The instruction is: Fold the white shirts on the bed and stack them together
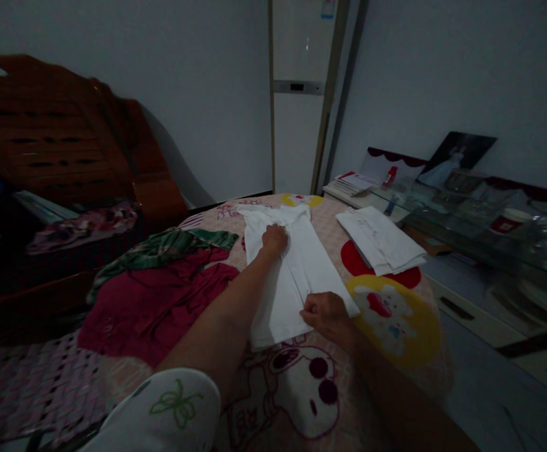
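A white garment (pixel 278 295) lies spread on a round table with a pink patterned cloth (pixel 297 402). My left hand (pixel 275 240) is closed on the garment's upper part, near its collar. Lower down, toward the garment's right side, my right hand (pixel 325 312) has its fingers closed on the white fabric by a lengthwise fold. The garment's bottom edge lies flat between my forearms.
Folded white clothing (pixel 379 242) lies at the table's right. Dark red clothing (pixel 151 307) and a green patterned one (pixel 160 251) are heaped at left. Beyond are a wooden chair (pixel 57 138), a glass-topped cabinet (pixel 466 232) and a tall white appliance (pixel 297 138).
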A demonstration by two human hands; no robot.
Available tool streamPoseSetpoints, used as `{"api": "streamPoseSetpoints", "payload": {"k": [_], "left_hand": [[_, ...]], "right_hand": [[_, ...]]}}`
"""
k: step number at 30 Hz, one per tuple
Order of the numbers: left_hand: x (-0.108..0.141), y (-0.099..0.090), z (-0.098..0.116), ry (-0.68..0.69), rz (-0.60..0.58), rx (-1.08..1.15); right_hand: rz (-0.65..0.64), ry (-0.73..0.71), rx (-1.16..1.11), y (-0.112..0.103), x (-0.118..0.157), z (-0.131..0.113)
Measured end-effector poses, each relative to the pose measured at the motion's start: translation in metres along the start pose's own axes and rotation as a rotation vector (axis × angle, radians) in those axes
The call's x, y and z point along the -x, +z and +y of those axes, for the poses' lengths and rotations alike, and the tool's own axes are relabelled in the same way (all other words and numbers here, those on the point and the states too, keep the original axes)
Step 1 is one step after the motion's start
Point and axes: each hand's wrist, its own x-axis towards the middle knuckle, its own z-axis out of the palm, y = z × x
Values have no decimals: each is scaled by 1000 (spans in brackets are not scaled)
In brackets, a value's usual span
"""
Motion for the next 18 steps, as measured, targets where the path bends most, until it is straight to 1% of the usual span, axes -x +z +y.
{"api": "streamPoseSetpoints", "payload": {"k": [2,4,7,9,11,13,15,17,18], "left_hand": [[3,-3,-2,52,-10,2],[9,-8,-4,66,6,13],[27,-16,-4,106,36,11],[45,-18,-2,202,7,5],[67,-17,1,330,-62,21],[88,-15,4,443,-136,56],[106,-13,8,517,-185,84],[122,-11,12,562,-184,130],[128,-10,13,581,-168,167]], "right_hand": [[8,5,-56,0,0,2],[62,14,-177,-1,-1,6],[262,-29,-291,-7,-3,19],[410,-22,-271,-16,-4,30],[506,54,-179,-27,-5,42],[522,174,-30,-37,-5,54],[484,310,129,-45,-5,63],[419,414,256,-50,-3,69],[380,436,300,-52,-2,71]]}}
